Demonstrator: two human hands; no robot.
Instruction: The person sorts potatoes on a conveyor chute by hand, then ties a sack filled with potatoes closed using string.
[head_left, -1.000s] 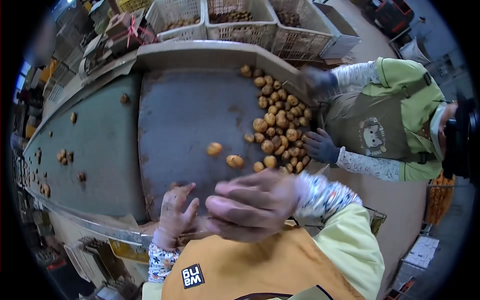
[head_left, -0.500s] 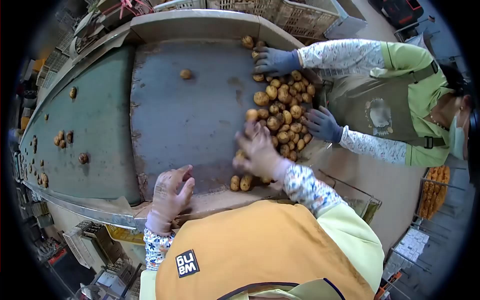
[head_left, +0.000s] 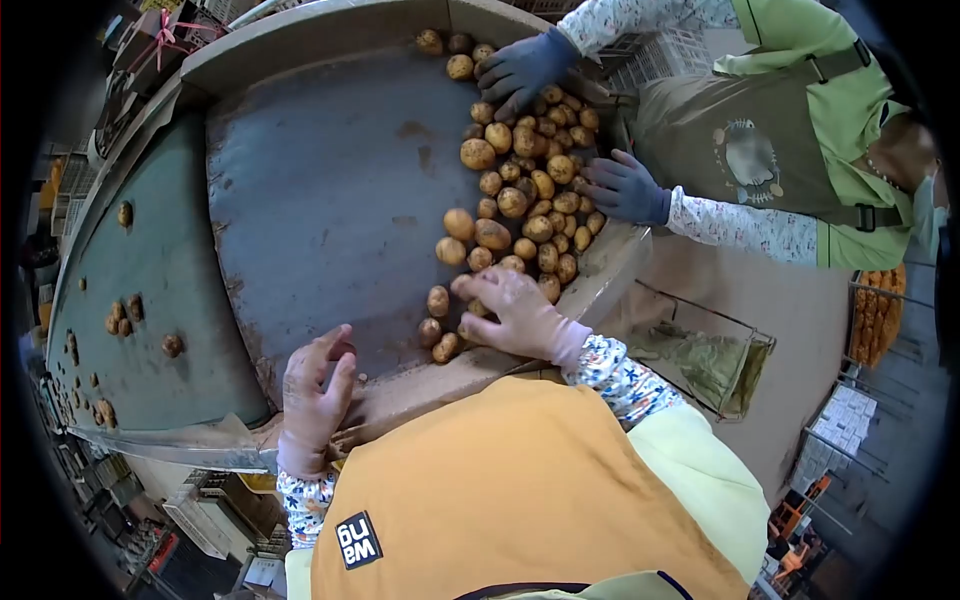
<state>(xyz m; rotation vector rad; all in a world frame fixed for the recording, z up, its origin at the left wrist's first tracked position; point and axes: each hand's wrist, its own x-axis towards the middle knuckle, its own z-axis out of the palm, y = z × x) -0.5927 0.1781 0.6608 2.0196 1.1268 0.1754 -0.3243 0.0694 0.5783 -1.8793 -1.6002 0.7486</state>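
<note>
A pile of dirty potatoes (head_left: 512, 202) lies at the right end of a grey sorting surface (head_left: 320, 170). My right hand (head_left: 512, 312), in a thin see-through glove, rests over the potatoes at the near edge of the pile. Its fingers are spread and touch the ones beneath; no firm grip shows. Two potatoes (head_left: 430, 331) sit just left of its fingers. Near the surface's front left corner hovers my left hand (head_left: 318, 385), gloved the same way, thumb and fingers apart with nothing between them.
Across the pile, a co-worker in an apron has one blue-gloved hand (head_left: 525, 72) at the far potatoes and another (head_left: 627, 188) on the right rim. A green belt (head_left: 160, 270) with scattered potatoes adjoins on the left. A wire frame holding a bag (head_left: 700, 365) stands at right.
My view has shifted. My right hand has moved nearer to me along the pile's edge, and the lone potato on the grey surface no longer lies there. My left hand stays near the front corner.
</note>
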